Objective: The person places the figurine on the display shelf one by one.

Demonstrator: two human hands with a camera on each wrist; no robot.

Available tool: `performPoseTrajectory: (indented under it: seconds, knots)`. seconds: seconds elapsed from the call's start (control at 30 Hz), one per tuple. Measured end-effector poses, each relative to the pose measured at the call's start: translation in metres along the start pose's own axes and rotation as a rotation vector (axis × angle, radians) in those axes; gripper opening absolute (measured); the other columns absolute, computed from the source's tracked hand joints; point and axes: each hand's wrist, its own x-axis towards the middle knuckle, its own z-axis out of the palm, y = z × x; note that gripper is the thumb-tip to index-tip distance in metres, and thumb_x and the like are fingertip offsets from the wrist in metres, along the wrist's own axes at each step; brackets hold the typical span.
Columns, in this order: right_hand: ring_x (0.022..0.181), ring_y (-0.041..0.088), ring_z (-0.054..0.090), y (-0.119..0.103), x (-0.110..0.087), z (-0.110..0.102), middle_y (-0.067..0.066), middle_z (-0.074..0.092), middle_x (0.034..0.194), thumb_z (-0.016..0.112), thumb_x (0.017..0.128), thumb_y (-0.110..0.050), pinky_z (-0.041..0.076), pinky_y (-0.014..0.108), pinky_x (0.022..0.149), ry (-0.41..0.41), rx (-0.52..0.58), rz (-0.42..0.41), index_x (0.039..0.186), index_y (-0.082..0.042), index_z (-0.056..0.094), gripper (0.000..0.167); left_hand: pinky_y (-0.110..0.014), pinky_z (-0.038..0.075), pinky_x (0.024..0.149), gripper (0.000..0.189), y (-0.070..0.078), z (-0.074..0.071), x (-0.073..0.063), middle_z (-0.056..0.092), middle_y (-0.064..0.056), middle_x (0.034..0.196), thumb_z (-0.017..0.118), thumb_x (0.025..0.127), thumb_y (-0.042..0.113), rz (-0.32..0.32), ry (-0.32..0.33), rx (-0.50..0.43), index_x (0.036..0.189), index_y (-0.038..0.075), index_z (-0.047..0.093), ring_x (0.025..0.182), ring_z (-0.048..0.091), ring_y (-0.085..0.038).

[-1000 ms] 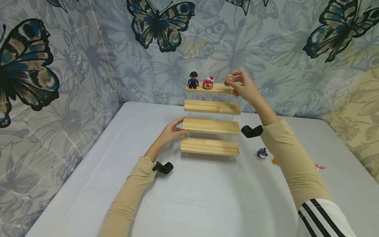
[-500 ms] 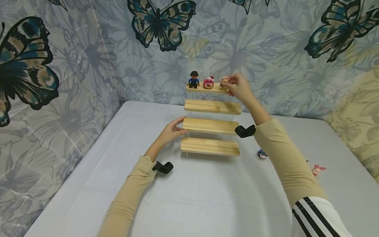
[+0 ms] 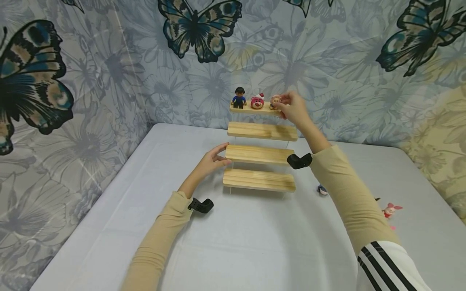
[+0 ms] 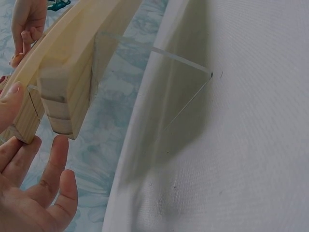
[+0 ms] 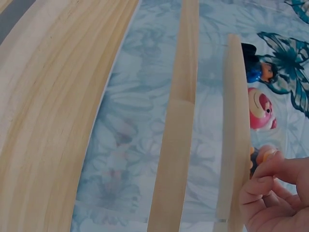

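A wooden display stand (image 3: pixel 260 154) rises in stepped shelves on the table. My right hand (image 3: pixel 295 107) pinches a small figurine (image 3: pixel 274 101) at the right part of the top shelf (image 3: pixel 255 110); the fingers cover its right side. In the right wrist view, that figurine (image 5: pixel 253 162) shows only partly beside the fingertips. Left of it sit a pink bear-head figure (image 3: pixel 257 102) in a red-and-white hat and a toy figure (image 3: pixel 238 98) with black hair and blue top. My left hand (image 3: pixel 210 162) grips a shelf's left end, thumb and fingers on opposite faces.
On the white-covered table (image 3: pixel 251 230), a dark blue figure (image 3: pixel 322 190) and a pink-eared figure (image 3: pixel 389 210) lie right of the stand, partly behind the right sleeve (image 3: pixel 353 202). A butterfly-patterned cloth (image 3: pixel 196 93) hangs close behind the stand.
My right hand has moved left with the figurine and lowered it to the top shelf beside the bear head. The left hand stays put. The pink-eared figure has come into view past the sleeve.
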Motion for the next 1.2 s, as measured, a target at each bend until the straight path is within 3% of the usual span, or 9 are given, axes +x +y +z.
performPoseTrajectory:
  seconds: [0.17, 0.47, 0.7, 1.07, 1.2]
  knots:
    - [0.045, 0.004, 0.047, 0.001, 0.000, 0.001, 0.016, 0.053, 0.097, 0.057, 0.089, -0.015, 0.041, 0.016, 0.044, 0.012, 0.024, 0.011, 0.113, 0.006, 0.045, 0.033, -0.044, 0.043, 0.083, 0.063, -0.002, 0.001, 0.002, 0.025, -0.022, 0.140, 0.059, 0.086, 0.002, 0.005, -0.003, -0.006, 0.139, -0.003, 0.024, 0.100, 0.051, -0.037]
    - [0.045, 0.004, 0.049, -0.003, -0.001, 0.001, 0.016, 0.054, 0.096, 0.057, 0.089, -0.013, 0.043, 0.018, 0.046, 0.019, 0.051, 0.033, 0.108, 0.005, 0.046, 0.029, -0.034, 0.046, 0.079, 0.066, -0.027, -0.002, 0.012, 0.028, -0.013, 0.141, 0.063, 0.085, 0.009, -0.005, 0.019, -0.006, 0.141, 0.004, 0.027, 0.097, 0.054, -0.028]
    - [0.046, 0.004, 0.050, -0.001, 0.001, 0.002, 0.012, 0.054, 0.092, 0.058, 0.088, -0.014, 0.043, 0.017, 0.046, 0.026, 0.055, 0.058, 0.107, 0.004, 0.046, 0.029, -0.035, 0.046, 0.079, 0.065, -0.029, -0.003, 0.012, 0.029, -0.011, 0.141, 0.063, 0.085, 0.010, 0.003, 0.024, -0.011, 0.141, 0.008, 0.029, 0.096, 0.055, -0.026]
    - [0.048, 0.004, 0.047, -0.003, -0.003, -0.003, 0.015, 0.053, 0.107, 0.057, 0.089, -0.022, 0.044, 0.019, 0.050, 0.020, 0.084, 0.089, 0.121, 0.005, 0.043, 0.043, -0.035, 0.045, 0.081, 0.065, -0.028, -0.003, 0.011, 0.028, -0.013, 0.141, 0.062, 0.086, 0.010, 0.014, 0.017, 0.007, 0.141, 0.006, 0.028, 0.097, 0.055, -0.026]
    - [0.048, 0.004, 0.045, -0.002, -0.007, -0.005, 0.014, 0.051, 0.107, 0.056, 0.090, -0.018, 0.041, 0.016, 0.048, 0.023, 0.150, 0.082, 0.123, 0.006, 0.041, 0.044, -0.035, 0.045, 0.081, 0.064, -0.028, -0.003, 0.011, 0.029, -0.013, 0.140, 0.062, 0.086, 0.009, 0.021, 0.013, 0.001, 0.140, 0.006, 0.028, 0.097, 0.054, -0.027]
